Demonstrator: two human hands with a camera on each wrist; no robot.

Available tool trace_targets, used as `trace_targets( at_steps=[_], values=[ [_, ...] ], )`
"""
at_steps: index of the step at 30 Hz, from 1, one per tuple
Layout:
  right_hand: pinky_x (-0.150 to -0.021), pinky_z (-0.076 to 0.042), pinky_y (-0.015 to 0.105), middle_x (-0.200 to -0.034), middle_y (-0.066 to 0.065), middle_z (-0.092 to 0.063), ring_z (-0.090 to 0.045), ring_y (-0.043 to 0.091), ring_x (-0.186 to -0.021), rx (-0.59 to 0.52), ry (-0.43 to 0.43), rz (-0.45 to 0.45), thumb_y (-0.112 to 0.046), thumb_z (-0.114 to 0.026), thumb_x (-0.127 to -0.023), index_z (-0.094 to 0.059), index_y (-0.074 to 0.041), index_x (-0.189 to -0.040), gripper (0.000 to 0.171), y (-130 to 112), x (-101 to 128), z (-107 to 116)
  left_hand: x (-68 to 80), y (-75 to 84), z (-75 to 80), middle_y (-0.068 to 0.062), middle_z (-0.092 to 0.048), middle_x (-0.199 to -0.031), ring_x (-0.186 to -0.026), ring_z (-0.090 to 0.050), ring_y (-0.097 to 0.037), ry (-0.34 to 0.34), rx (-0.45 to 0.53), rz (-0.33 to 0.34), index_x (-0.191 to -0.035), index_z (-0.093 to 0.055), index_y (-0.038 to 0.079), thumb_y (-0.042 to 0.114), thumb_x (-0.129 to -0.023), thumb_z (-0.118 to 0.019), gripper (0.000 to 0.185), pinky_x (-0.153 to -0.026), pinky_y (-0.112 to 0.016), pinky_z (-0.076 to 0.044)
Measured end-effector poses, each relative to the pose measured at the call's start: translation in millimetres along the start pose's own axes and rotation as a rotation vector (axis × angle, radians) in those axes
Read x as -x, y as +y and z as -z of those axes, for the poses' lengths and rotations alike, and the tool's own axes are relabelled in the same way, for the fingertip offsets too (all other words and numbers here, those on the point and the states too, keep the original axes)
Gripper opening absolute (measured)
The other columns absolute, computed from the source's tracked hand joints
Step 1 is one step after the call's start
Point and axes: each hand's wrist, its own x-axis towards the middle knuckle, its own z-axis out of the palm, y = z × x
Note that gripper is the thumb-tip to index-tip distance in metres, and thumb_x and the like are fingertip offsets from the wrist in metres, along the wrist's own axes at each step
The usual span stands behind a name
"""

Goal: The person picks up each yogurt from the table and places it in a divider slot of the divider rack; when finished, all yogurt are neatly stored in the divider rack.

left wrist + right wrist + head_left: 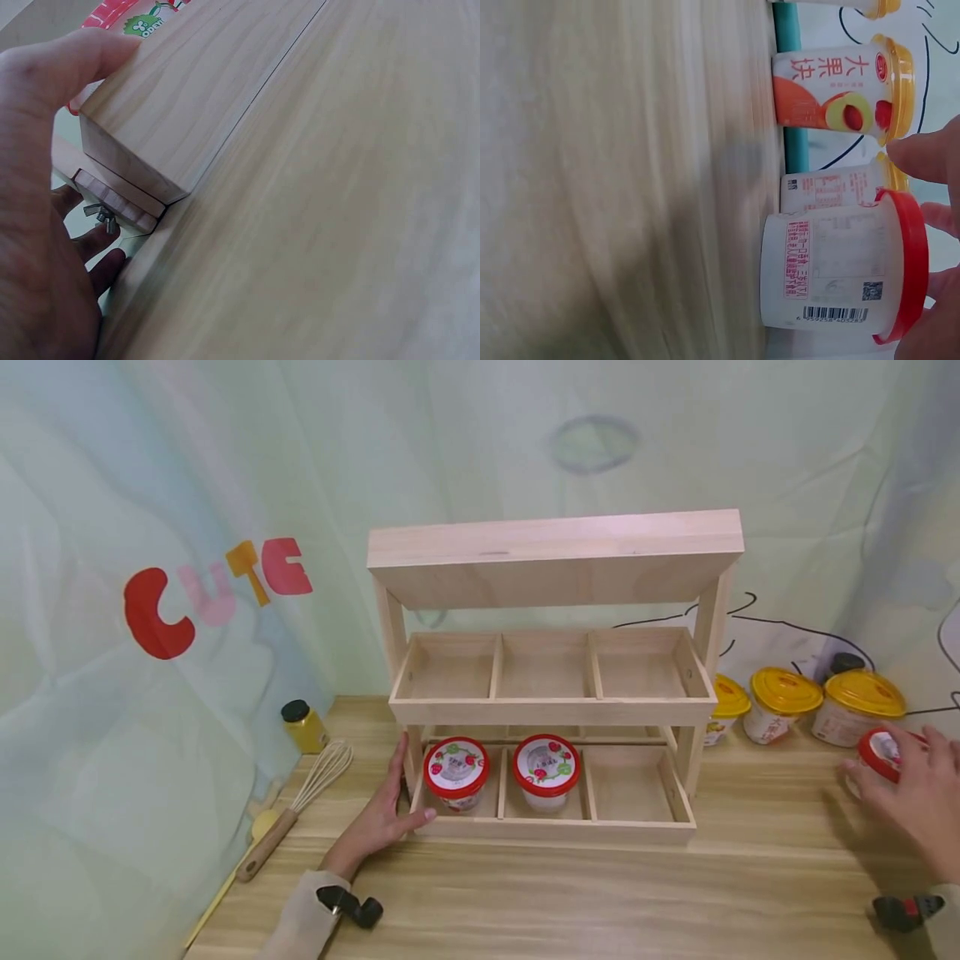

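A two-tier wooden rack point(555, 556) stands mid-table, each tier split into three compartments. Two red-lidded cups point(456, 770) point(545, 766) sit in the lower tier's left and middle compartments. My left hand point(401, 793) rests against the rack's front-left corner point(172, 112), with the thumb on the front rail and the fingers point(97, 247) along the side. At the far right my right hand point(900, 777) grips a third red-lidded cup point(876, 750) by its lid. The right wrist view shows that cup point(825, 270) with my right hand point(934, 225) curled round the lid rim.
Three yellow-lidded cups point(783, 702) point(832, 90) stand in a row by the backdrop, right of the rack. A whisk point(315, 781) and a small yellow bottle point(303, 725) lie at the table's left. The upper tier and the lower right compartment point(626, 789) hold nothing.
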Motion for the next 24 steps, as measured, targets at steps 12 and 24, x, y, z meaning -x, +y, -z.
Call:
trace_targets(
  at_steps=[12, 24],
  values=[
    [-0.128, -0.011, 0.081, -0.171, 0.040, -0.003, -0.004, 0.066, -0.157, -0.001, 0.008, 0.028, -0.053, -0.042, -0.107, -0.028, -0.004, -0.165, 0.078, 10.3, -3.1, -11.7, -0.3, 1.0, 0.5, -0.026, 0.005, -0.181, -0.165, -0.007, -0.057, -0.002, 0.008, 0.007, -0.172, 0.014, 0.032, 0.026, -0.088, -0.085, 0.131, -0.126, -0.081, -0.013],
    [-0.130, -0.008, 0.079, -0.173, 0.038, -0.007, -0.007, 0.065, -0.159, -0.012, 0.104, 0.056, -0.013, -0.055, -0.102, -0.032, -0.006, -0.165, 0.067, 7.6, 2.2, -18.7, 0.0, 0.2, 0.6, -0.025, 0.007, -0.181, -0.165, -0.006, -0.058, -0.004, -0.004, 0.016, -0.172, 0.015, 0.032, 0.029, -0.088, -0.085, 0.131, -0.126, -0.082, -0.013]
  ],
)
